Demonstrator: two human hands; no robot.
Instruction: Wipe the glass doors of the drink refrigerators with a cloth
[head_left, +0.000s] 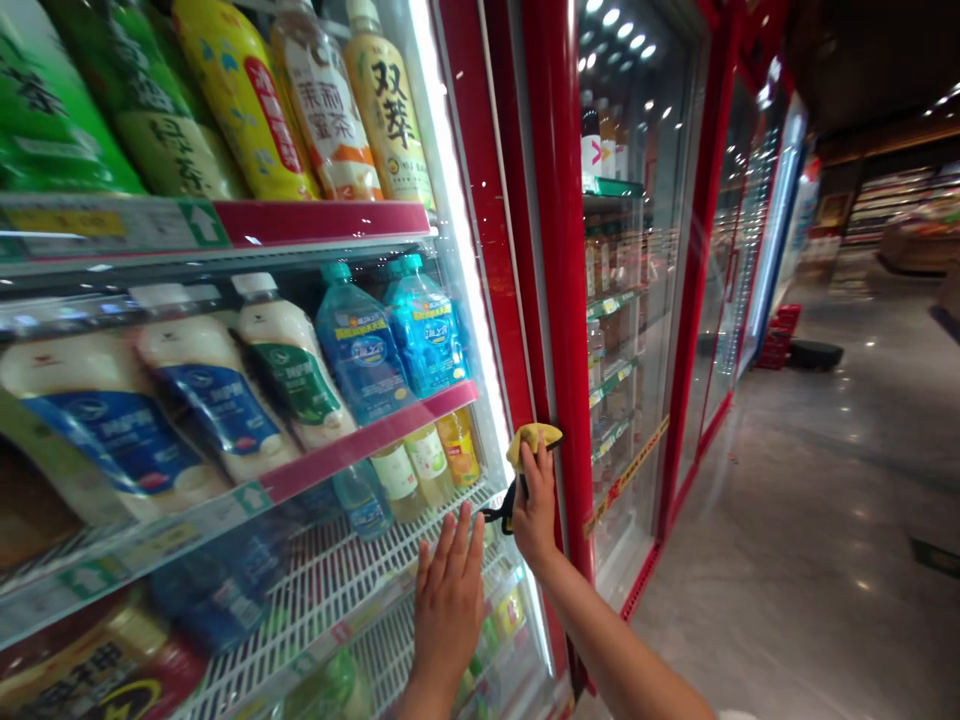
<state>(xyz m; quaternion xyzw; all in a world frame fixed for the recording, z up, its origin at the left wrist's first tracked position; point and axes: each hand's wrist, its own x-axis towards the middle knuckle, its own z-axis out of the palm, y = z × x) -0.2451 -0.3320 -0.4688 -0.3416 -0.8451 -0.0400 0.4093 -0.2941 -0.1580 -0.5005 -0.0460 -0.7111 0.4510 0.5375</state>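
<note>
My right hand (536, 505) presses a folded yellow cloth (531, 436) with a dark edge against the red door frame (495, 300) of a drinks fridge. A black strap or dark cloth end hangs just left of that hand's wrist. Lower and to the left, my left hand (452, 595) is raised with its fingers stretched out, flat before the lit fridge front; whether it touches the glass I cannot tell. Behind it are a white wire shelf (322, 560) and small bottles, among them an orange-yellow drink bottle (459, 447).
Upper shelves hold tea bottles (386, 110), white milk tea bottles (289, 360) and blue bottles (426, 325). To the right stands another red-framed glass fridge (637, 250). A shiny grey floor (810, 520) runs along the row, with red crates (780, 330) farther off.
</note>
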